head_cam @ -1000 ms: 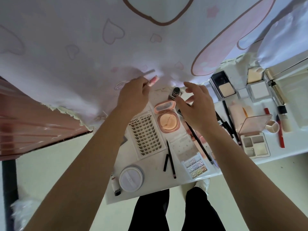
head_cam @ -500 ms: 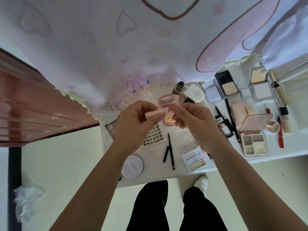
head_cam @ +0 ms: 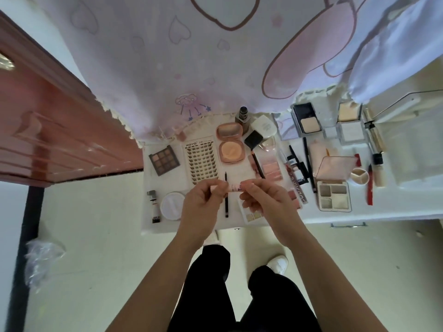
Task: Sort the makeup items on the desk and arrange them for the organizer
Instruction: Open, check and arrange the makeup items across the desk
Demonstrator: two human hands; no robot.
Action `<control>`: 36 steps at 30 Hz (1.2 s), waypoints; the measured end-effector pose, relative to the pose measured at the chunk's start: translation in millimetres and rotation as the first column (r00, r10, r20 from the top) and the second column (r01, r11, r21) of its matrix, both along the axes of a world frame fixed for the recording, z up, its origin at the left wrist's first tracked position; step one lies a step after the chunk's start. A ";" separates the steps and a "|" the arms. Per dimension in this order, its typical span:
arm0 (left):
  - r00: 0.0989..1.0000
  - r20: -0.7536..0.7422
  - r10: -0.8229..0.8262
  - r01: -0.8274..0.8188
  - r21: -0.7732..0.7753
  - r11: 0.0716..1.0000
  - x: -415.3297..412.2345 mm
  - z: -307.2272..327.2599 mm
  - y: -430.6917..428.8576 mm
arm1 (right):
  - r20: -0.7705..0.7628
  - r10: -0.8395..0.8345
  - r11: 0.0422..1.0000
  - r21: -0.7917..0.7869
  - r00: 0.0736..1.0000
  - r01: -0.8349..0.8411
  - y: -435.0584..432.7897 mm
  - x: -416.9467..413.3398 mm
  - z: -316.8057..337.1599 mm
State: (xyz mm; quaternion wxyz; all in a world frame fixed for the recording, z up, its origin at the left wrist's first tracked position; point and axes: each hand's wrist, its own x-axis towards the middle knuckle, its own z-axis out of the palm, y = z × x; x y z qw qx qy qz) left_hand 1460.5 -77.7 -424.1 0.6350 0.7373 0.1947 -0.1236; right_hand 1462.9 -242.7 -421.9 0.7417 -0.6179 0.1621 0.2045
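Both hands hold a small pink tube (head_cam: 233, 188) level above the near part of the white desk (head_cam: 395, 212). My left hand (head_cam: 203, 200) pinches its left end, my right hand (head_cam: 263, 200) its right end; only the tube's middle shows. Beneath them lie a false-lash tray (head_cam: 201, 161), a black pencil (head_cam: 226, 200) and a partly hidden small palette (head_cam: 251, 215). An open peach powder compact (head_cam: 231, 146) sits behind. Left are a dark eyeshadow palette (head_cam: 164, 160), a round white puff case (head_cam: 170, 205) and a small tube (head_cam: 154, 206).
Right of my hands lie pencils, a mascara, a grey quad palette (head_cam: 334, 196), open powder compacts (head_cam: 305, 121), a red pencil (head_cam: 370, 185) and a clear tray (head_cam: 417, 149). A pink printed curtain (head_cam: 191, 68) hangs behind the desk; a red-brown cabinet (head_cam: 48, 130) stands left.
My hands came back from the curtain toward me with the pink tube. My right hand, open a second ago, now grips the tube's right end. The view has tilted down.
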 end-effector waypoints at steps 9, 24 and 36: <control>0.986 -0.048 0.158 -0.159 -0.030 0.987 -37.4 31.9 -42.2 | 0.164 0.008 0.989 -0.147 0.986 0.017 -12.9 -37.8 18.2; 0.989 0.049 -0.141 0.134 0.135 0.982 -25.5 44.8 -29.0 | -0.016 0.021 0.998 -0.065 1.000 -0.022 -22.0 -41.5 33.5; 0.990 0.018 -0.141 0.139 0.086 0.987 1.4 38.6 38.6 | 0.011 -0.051 0.993 -0.106 0.999 0.052 48.0 -25.4 30.1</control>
